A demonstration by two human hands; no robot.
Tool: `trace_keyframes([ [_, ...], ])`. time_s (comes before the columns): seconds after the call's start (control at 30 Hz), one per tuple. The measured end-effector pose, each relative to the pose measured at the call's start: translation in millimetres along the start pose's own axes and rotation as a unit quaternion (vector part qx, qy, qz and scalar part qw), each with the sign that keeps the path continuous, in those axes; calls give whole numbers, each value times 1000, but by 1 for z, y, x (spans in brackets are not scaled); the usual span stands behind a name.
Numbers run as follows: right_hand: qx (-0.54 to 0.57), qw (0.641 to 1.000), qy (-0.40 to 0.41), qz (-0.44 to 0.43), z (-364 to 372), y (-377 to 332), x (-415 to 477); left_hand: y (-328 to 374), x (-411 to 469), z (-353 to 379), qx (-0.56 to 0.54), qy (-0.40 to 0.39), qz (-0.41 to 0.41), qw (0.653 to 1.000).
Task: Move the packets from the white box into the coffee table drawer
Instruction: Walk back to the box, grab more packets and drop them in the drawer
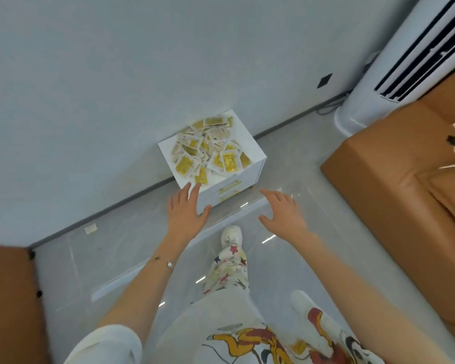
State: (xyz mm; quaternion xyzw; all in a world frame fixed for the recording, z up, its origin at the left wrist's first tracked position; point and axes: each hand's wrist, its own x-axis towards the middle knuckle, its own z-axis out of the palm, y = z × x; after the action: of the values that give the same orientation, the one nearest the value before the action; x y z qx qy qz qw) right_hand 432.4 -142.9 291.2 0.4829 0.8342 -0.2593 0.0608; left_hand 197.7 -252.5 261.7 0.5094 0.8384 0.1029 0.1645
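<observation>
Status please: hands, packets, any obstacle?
Left hand and right hand open, empty, held out near white box. Packets heaped on its top, none held. No obstacle seen.

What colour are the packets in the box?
The packets are yellow and white, best seen in the head view.

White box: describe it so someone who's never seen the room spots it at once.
Follow the grey wall down to the floor, left of the tall white air conditioner and the brown sofa. The white box stands there against the wall. It alone is heaped with yellow packets and has two gold handles on its front.
</observation>
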Motion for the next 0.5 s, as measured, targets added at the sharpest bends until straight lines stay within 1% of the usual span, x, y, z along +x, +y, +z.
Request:
trace_keyframes([
  [0.13, -27, 1000, -5, -3, -28, 10, 67, 8, 78, 11, -7, -28, -20, 999],
  [0.2, -34, 999, 6, -4, -48, 13, 99, 15, 117, 10, -15, -49, -32, 998],
  [0.3, -45, 999, 12, -12, -76, 14, 150, 22, 170, 5, 7, -61, -41, 997],
  [0.43, -56, 998, -13, -15, -96, 14, 217, 14, 219, 7, 6, -72, -93, 993],
  [0.5, -65, 997, -40, -19, -95, 15, 254, 4, 236, 14, -2, -73, -120, 990],
])
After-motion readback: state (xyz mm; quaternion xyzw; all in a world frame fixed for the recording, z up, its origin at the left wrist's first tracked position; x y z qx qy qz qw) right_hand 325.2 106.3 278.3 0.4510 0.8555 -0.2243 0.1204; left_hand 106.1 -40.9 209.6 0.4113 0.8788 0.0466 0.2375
